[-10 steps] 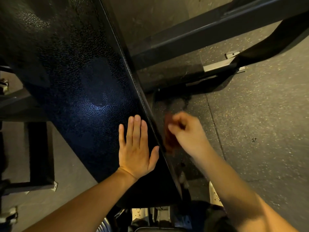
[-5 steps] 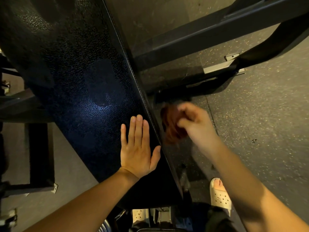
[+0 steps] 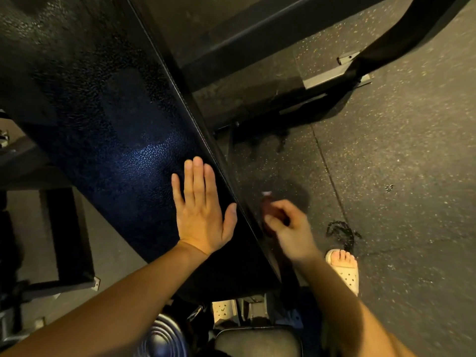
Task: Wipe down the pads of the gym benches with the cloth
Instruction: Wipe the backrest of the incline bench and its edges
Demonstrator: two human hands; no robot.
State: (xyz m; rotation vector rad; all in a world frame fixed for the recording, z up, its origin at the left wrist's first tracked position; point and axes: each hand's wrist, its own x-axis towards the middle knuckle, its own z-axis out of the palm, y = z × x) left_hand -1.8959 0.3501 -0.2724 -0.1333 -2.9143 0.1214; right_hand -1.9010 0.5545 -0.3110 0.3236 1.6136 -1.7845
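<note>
L hand (image 3: 201,215) flat, palm down on top of black pad (image 3: 116,140), fingers straight & together, thumb out twd right edge. R hand (image 3: 291,233), blurred, fingers curled, grips dark-red cloth (image 3: 268,210) against pad's side face.

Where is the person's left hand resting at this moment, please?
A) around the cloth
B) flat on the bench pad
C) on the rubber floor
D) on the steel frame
B: the left hand lies open, fingers straight, on the black bench pad, while the right hand grips the cloth beside the pad's edge.
</note>
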